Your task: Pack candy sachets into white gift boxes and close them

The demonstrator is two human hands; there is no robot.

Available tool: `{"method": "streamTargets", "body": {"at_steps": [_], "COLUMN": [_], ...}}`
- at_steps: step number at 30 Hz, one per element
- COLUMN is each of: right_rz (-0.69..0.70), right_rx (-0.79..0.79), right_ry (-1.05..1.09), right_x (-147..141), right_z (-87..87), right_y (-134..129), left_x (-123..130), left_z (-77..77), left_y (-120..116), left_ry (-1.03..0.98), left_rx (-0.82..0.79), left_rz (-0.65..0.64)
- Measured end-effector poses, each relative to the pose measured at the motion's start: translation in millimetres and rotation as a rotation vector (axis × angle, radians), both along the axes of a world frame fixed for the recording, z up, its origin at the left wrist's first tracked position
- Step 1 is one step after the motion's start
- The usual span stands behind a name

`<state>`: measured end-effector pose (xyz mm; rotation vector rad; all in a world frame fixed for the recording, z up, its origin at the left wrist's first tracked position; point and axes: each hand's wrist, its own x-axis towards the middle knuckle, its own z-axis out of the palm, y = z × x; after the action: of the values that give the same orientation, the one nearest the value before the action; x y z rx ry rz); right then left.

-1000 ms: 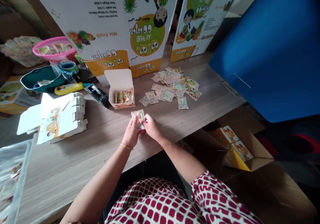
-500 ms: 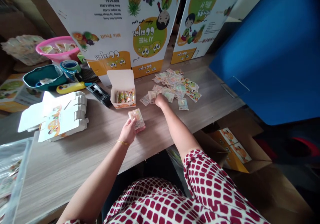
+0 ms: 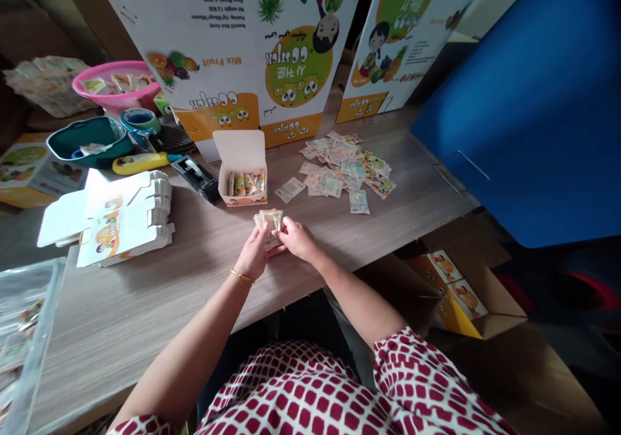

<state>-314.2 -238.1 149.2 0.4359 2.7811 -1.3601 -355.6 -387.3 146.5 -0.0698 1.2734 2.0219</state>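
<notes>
My left hand [image 3: 254, 253] is closed around a small stack of candy sachets [image 3: 270, 220], thumb on top. At the stack's right side, my right hand [image 3: 297, 238] pinches the sachets too, its fingers touching the pile's edge. Just beyond them stands a small white box [image 3: 242, 197] with its lid up, sachets upright inside. To the right lies a loose heap of flat sachets [image 3: 339, 163] on the table, with one single sachet [image 3: 290, 190] apart from it near the box.
Flattened small cartons [image 3: 121, 218] are stacked at left, beside a black tape dispenser [image 3: 196, 178]. Behind are a teal basket [image 3: 90, 143], a pink bowl [image 3: 116, 102] and large printed cartons [image 3: 213, 66]. A blue panel [image 3: 524, 112] borders the right. A clear bin [image 3: 41, 331] stands lower left.
My right hand has come back from the heap to the stack in my left hand, bringing a sachet to it. The left hand still holds the stack.
</notes>
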Motion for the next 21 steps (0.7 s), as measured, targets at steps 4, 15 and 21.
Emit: {"method": "streamTargets", "body": {"at_steps": [4,15,21], "right_rz": [0.005,-0.082,0.304], "right_rx": [0.124,0.693,0.579], "right_ry": [-0.020,0.135,0.646], "right_x": [-34.5,-81.8,10.0], "right_z": [10.0,13.0,1.8], "right_y": [25.2,41.6,-3.0], "left_x": [-2.7,-8.1,-8.3], "left_z": [-0.3,18.4,15.7], "left_y": [-12.7,-21.0,-16.0], "left_ry": [0.144,0.047,-0.024], "left_rx": [-0.136,-0.235,-0.156], "left_rz": [0.019,-0.031,-0.009]}}
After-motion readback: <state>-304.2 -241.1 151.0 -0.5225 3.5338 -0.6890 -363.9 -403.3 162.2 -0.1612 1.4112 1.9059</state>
